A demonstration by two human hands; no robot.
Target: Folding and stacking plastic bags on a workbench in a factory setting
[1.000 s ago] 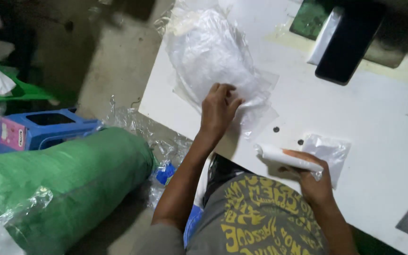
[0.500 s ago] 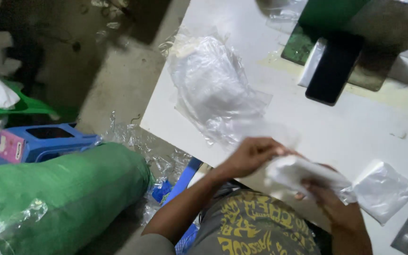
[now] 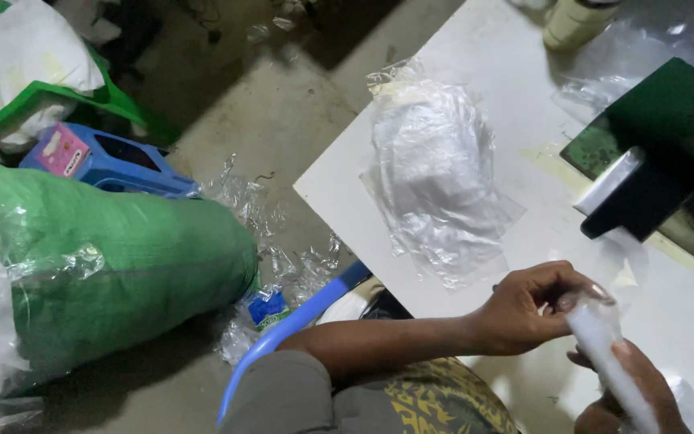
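Head view, looking down over a white table [image 3: 475, 120] and the floor to its left. Left hand [image 3: 528, 309] curled near the table's near edge, fingers bent around the upper end of a white roll [image 3: 608, 362], thumb and fingertips pinching it. Right hand [image 3: 632, 394] below and to the right, at the picture's lower margin, closed from underneath on the same roll, thumb laid along its side; palm mostly out of frame. Roll tilted, upper end between the left fingertips, lower end running down through the right hand, held above the table's near edge rather than resting on it. Thin clear film visible about the roll's top; whether wrapped on or loose, not clear.

Farther in on the table, a heap of clear plastic bags [image 3: 435, 169] near the left edge, well apart from both hands. Dark green and black machine [image 3: 652, 161] toward the right side, a pale bottle [image 3: 576, 20] at the far edge.

On the floor: green woven sack [image 3: 114, 265], blue box [image 3: 106, 161], crumpled clear wrap [image 3: 271, 265], blue chair rim [image 3: 291, 329].
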